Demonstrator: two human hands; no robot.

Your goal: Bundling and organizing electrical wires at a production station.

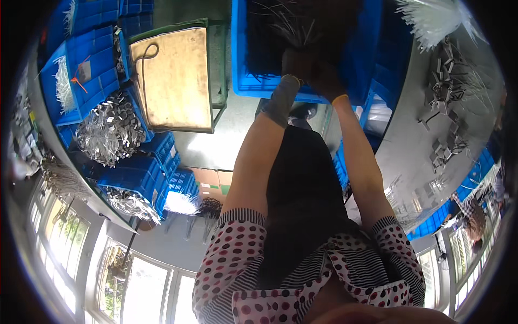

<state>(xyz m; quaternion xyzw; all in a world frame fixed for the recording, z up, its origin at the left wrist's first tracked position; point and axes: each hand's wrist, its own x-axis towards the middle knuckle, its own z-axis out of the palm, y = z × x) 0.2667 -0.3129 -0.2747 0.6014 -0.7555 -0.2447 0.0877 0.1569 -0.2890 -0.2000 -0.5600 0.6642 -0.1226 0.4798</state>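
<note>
Both of my arms reach forward over a large blue plastic crate (260, 89), whose inside is in deep shadow. My left hand (298, 62), in a dark glove with a grey cuff, is closed around a bundle of thin dark strands (302, 36). The strands fan out beyond the fingers. Close beside it, my right hand (326, 80) is also dark-gloved, with a yellow band at the wrist. Shadow hides its fingers, so I cannot make out what it touches. More loose strands lie inside the crate.
Left stands a wooden board (175, 81) on a green metal frame, with blue crates (97, 81) beyond. One crate holds a heap of metallic pieces (110, 129). On the right, a grey table (410, 129) bears metal clips (445, 92) and a bundle of whitish strands (437, 21).
</note>
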